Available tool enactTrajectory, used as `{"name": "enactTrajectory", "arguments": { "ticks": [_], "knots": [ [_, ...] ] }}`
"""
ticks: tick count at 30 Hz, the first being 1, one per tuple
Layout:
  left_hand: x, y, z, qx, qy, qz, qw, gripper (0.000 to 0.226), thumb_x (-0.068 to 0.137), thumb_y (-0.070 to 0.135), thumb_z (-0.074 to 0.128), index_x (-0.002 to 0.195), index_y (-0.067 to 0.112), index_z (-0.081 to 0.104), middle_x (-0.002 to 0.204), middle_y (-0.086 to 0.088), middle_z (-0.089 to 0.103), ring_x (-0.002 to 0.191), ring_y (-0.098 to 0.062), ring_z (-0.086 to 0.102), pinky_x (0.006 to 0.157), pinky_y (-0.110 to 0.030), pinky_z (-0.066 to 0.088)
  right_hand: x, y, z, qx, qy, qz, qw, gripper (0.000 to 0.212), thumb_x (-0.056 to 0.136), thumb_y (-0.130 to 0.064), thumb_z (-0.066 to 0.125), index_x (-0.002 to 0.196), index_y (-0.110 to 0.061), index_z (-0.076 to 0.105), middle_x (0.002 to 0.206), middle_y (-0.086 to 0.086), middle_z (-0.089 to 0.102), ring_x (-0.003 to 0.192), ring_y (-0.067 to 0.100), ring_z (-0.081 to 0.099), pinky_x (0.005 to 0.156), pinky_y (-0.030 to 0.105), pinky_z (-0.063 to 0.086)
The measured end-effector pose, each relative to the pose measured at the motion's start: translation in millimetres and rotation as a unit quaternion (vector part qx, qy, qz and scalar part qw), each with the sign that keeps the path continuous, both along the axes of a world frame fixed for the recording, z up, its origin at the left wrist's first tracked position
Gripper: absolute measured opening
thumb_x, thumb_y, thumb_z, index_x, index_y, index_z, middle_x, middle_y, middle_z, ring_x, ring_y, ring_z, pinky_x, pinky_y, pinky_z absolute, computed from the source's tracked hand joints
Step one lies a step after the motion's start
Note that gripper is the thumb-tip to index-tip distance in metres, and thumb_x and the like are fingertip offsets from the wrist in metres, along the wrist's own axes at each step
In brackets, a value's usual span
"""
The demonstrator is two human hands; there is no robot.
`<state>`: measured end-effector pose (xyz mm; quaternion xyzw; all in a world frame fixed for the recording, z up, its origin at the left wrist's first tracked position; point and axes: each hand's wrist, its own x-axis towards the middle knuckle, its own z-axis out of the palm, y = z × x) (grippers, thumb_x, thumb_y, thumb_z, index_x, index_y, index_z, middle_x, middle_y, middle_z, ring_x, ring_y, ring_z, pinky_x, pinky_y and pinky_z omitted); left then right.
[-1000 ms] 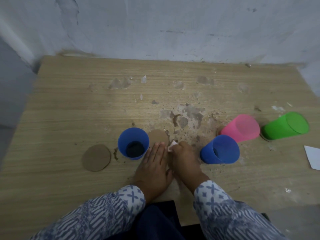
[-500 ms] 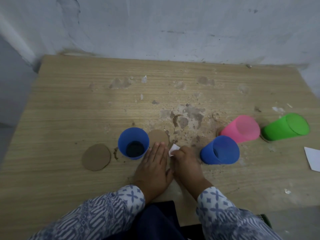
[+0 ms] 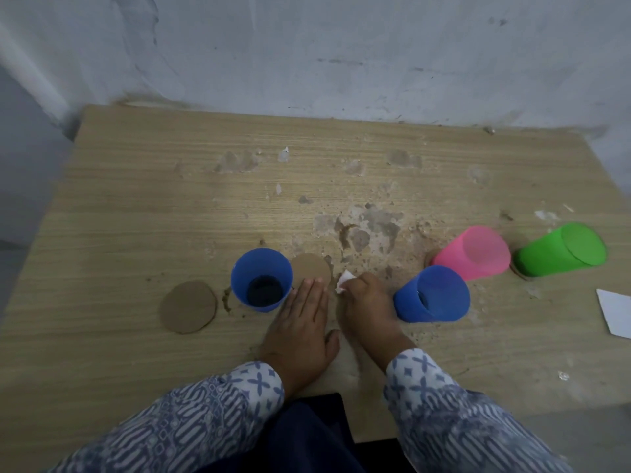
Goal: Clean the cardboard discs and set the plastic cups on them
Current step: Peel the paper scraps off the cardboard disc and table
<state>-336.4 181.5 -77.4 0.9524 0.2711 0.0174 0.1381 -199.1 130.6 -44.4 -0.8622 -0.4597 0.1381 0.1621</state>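
- The left hand (image 3: 300,322) lies palm down on the wooden worktop (image 3: 136,199). Its fingers (image 3: 312,290) are straight and close together, and their tips press on the near edge of a brown cardboard disc (image 3: 309,266).
- The right hand (image 3: 367,302) rests just right of that disc. Its fingers (image 3: 355,285) are curled tight around a small white wad (image 3: 344,280), which pokes out at the knuckles and sits at the disc's right edge.
- The two hands lie side by side, nearly touching at the thumbs.
- A blue cup (image 3: 261,279) stands mouth up just left of the held disc, touching or almost touching the left hand's little-finger side. Its inside is dark.
- A second disc (image 3: 188,307) lies flat and bare further left, near the blue cup but apart from it.
- A second blue cup (image 3: 432,295) stands just right of the right hand.
- Behind it to the right stands a pink cup (image 3: 473,256), then a green cup (image 3: 561,250). A brown edge shows beneath each; I cannot tell whether these cups are mouth up or mouth down.
- A white sheet (image 3: 614,314) lies at the worktop's right edge, partly cut off.
- Grey worn patches (image 3: 372,227) and crumbs mark the surface beyond the hands.
- Blue-and-white patterned sleeves (image 3: 205,425) cover both forearms.
- A scuffed pale wall (image 3: 341,46) rises behind the worktop.
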Motion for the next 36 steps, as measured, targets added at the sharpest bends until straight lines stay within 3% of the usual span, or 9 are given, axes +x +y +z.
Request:
{"name": "enactTrajectory", "arguments": {
  "ticks": [8,12,16,20,23,26,29,33,36],
  "knots": [
    [-0.5,0.2,-0.2,0.003,-0.009,-0.005,1.0,0.068,0.087,0.045,0.04,0.14,0.002,0.041,0.146,-0.016,0.042,0.136,-0.029,0.039,0.111,-0.039,0.019,-15.0,3.2,-1.8,-0.01,0.005,0.011,1.0,0.021,0.089,-0.012,0.052,0.104,-0.008,0.065,0.099,0.013,0.059,0.09,0.026,0.054,0.077,0.031,0.043],
    [0.5,0.3,1.7,0.006,-0.005,-0.002,1.0,0.067,0.085,0.044,0.039,0.137,0.002,0.045,0.144,-0.016,0.044,0.134,-0.029,0.041,0.109,-0.039,0.021,-4.1,-7.1,1.7,0.002,0.012,-0.011,1.0,0.017,0.086,-0.006,0.053,0.097,-0.013,0.065,0.093,0.007,0.057,0.082,0.021,0.055,0.07,0.024,0.04],
    [-0.2,0.3,0.6,0.011,0.009,0.001,1.0,0.069,0.085,0.045,0.039,0.138,0.002,0.045,0.145,-0.015,0.043,0.135,-0.029,0.041,0.109,-0.038,0.02,9.0,17.2,0.9,0.011,-0.006,-0.057,0.998,0.015,0.085,-0.005,0.054,0.094,-0.009,0.064,0.093,0.009,0.057,0.08,0.024,0.053,0.067,0.029,0.042],
    [0.1,-0.3,0.3,-0.001,-0.005,0.003,1.0,0.067,0.087,0.045,0.04,0.14,0.004,0.042,0.146,-0.014,0.042,0.136,-0.028,0.039,0.11,-0.038,0.02,-8.1,10.4,-7.3,-0.022,-0.026,0.01,0.999,0.018,0.089,-0.016,0.05,0.099,-0.013,0.065,0.098,0.006,0.061,0.087,0.021,0.054,0.073,0.025,0.041],
    [0.5,-0.5,1.4,-0.001,-0.011,0.003,1.0,0.065,0.087,0.044,0.041,0.138,0.004,0.044,0.145,-0.015,0.043,0.135,-0.029,0.04,0.109,-0.039,0.021,-13.2,-8.9,-3.6,-0.001,0.002,0.024,1.0,0.019,0.084,-0.011,0.058,0.101,-0.013,0.067,0.096,0.008,0.06,0.086,0.023,0.056,0.073,0.028,0.045],
    [0.7,0.0,1.8,0.011,0.001,0.002,1.0,0.067,0.084,0.044,0.041,0.135,0.002,0.048,0.143,-0.015,0.045,0.133,-0.029,0.042,0.109,-0.038,0.022,1.1,-1.1,-0.1,-0.011,0.0,-0.01,1.0,0.016,0.089,-0.01,0.05,0.094,-0.013,0.064,0.09,0.006,0.057,0.081,0.022,0.055,0.067,0.025,0.039],
    [0.3,0.0,1.1,0.01,0.007,0.006,1.0,0.068,0.084,0.046,0.04,0.136,0.002,0.047,0.144,-0.014,0.045,0.133,-0.028,0.042,0.109,-0.038,0.021,10.2,18.1,0.5,0.034,-0.009,-0.055,0.998,0.017,0.091,-0.011,0.049,0.088,-0.01,0.065,0.086,0.008,0.056,0.073,0.024,0.053,0.065,0.03,0.045],
    [-0.2,0.2,0.7,0.001,0.001,0.006,1.0,0.069,0.086,0.046,0.04,0.139,0.003,0.043,0.145,-0.014,0.044,0.135,-0.028,0.041,0.11,-0.038,0.021,-3.1,19.0,-8.8,-0.007,-0.016,-0.011,1.0,0.017,0.09,-0.017,0.049,0.097,-0.011,0.063,0.093,0.007,0.058,0.08,0.022,0.052,0.069,0.027,0.041],
    [0.6,-0.5,0.9,-0.006,-0.01,0.003,1.0,0.067,0.087,0.045,0.04,0.139,0.003,0.042,0.145,-0.015,0.043,0.135,-0.029,0.04,0.109,-0.039,0.022,-12.5,1.7,-8.0,-0.004,-0.014,0.014,1.0,0.015,0.081,-0.008,0.059,0.094,-0.009,0.066,0.089,0.012,0.061,0.08,0.028,0.057,0.068,0.027,0.042]
  ]
}}
